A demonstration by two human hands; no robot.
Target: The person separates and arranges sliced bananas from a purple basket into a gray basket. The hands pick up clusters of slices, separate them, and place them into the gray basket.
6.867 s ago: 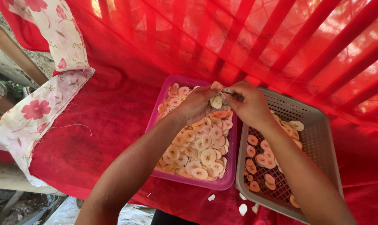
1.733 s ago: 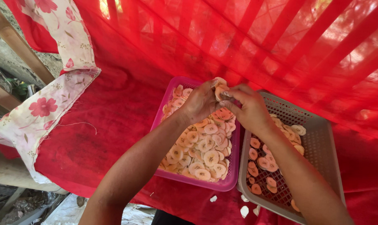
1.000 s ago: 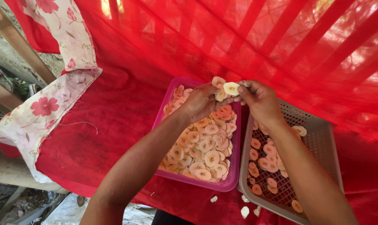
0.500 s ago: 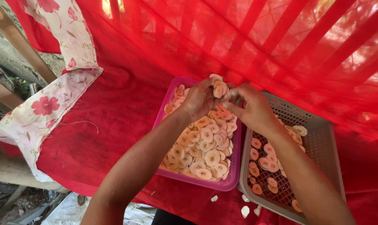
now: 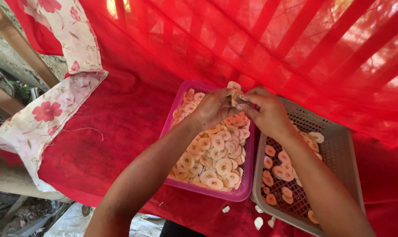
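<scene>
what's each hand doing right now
Left hand: fingers pinched on a pale fruit slice above the pink tray.
Right hand: pinching the same slice from the other side.

A worktop is seen draped in a red cloth [image 5: 98,149]. Two trays are set on it side by side, touching: a purple tray [image 5: 247,182] and a grey perforated tray [image 5: 339,149]. A floral cloth [image 5: 45,118] is laid over its left edge. Loose slices [image 5: 258,222] are scattered along the near edge.
</scene>
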